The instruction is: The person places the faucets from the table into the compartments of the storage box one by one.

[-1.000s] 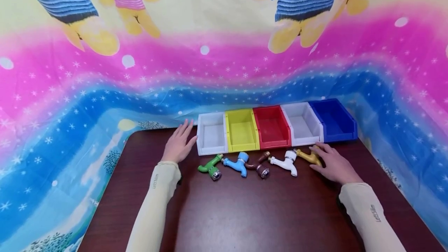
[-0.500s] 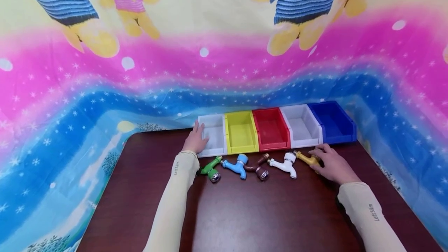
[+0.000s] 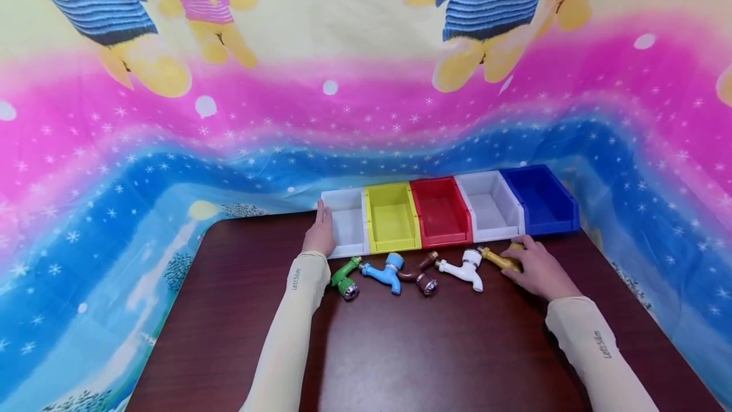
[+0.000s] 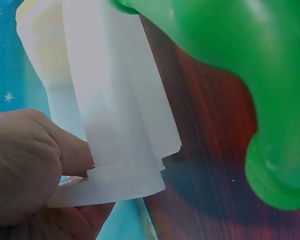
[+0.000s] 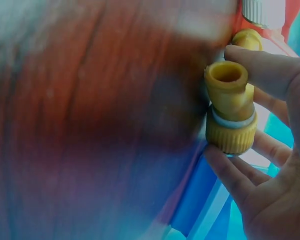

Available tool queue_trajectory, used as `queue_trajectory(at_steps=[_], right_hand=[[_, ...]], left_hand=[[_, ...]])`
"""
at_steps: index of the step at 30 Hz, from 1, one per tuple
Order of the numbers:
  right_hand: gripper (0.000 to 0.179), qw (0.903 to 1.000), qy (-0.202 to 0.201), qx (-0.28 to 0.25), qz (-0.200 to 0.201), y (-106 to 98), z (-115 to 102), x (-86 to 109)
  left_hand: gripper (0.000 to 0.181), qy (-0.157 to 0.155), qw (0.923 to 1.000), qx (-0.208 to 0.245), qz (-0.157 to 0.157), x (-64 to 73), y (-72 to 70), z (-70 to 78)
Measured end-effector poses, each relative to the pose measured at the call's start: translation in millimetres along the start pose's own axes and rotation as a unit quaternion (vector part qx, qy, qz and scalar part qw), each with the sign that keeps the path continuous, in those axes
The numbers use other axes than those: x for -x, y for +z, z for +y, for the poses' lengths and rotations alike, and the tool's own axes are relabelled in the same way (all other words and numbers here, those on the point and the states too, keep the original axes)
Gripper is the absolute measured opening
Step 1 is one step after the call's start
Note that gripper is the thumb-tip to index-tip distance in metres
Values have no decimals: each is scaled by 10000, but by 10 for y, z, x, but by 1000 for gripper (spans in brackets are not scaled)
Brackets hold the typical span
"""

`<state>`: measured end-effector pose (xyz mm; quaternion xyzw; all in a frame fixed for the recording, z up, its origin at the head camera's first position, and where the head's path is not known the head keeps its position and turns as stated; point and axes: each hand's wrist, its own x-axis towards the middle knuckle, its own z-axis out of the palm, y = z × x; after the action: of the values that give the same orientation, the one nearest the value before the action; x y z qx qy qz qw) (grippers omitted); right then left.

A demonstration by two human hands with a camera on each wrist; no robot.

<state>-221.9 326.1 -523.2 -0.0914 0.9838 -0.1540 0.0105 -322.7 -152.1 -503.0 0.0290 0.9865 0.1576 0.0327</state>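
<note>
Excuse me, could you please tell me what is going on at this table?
A person's left hand grips the leftmost white bin, while the right hand holds the yellow tap. The green tap, blue tap, brown tap and white tap lie on the table, in front of the row of bins.

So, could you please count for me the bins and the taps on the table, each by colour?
White bins: 2
Yellow bin: 1
Red bin: 1
Blue bin: 1
Green tap: 1
Light blue tap: 1
Brown tap: 1
White tap: 1
Yellow tap: 1
Total: 10
</note>
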Motion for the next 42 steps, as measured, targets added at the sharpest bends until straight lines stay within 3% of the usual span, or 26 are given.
queue_trajectory(at_steps=[11,19,27,37,42], right_hand=[[36,10000,69,33,-25,-31,-4,13],[33,9993,-94,-159,320,-145,-92,30],[41,9970,-43,-210,738,-370,-126,-121],[41,9925,152,-194,1198,-603,-45,-340],[41,9925,197,-51,1203,-705,82,-443]], left_hand=[[78,-40,10000,-64,-8,20,2,46],[78,36,9998,-180,20,-10,-49,-16],[80,55,9996,-258,35,-14,-93,-90],[81,57,9995,-317,-3,-6,-58,-36],[82,80,9995,-320,-18,2,-30,3]])
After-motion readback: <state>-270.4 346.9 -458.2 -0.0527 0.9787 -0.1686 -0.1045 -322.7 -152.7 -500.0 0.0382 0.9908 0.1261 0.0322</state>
